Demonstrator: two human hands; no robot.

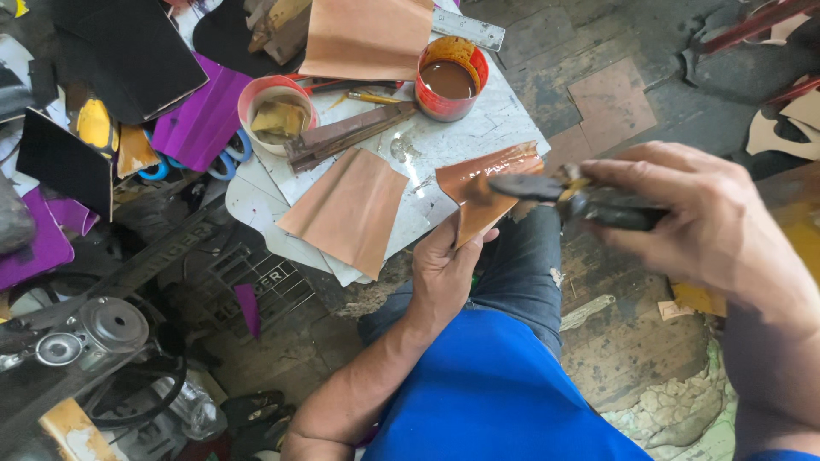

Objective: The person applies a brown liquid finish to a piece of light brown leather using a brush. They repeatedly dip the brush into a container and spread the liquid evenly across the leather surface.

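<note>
My left hand [444,269] holds a small brown leather piece [483,183], glossy and wet on its upper face, just off the edge of the white work board [478,119]. My right hand [709,222] grips a dark brush [581,198] by its handle, the brush tip resting on the leather piece. A red tin of brown glue [449,78] stands at the far side of the board. A larger tan leather piece [348,209] lies flat on the board to the left of my left hand.
A pink cup with a yellowed rag [275,113], a dark metal bar [346,134], another tan sheet [367,36], purple sheets [201,115] and blue-handled scissors [224,158] crowd the board. A black sewing machine [94,324] sits at lower left. My legs in jeans [512,273] are below.
</note>
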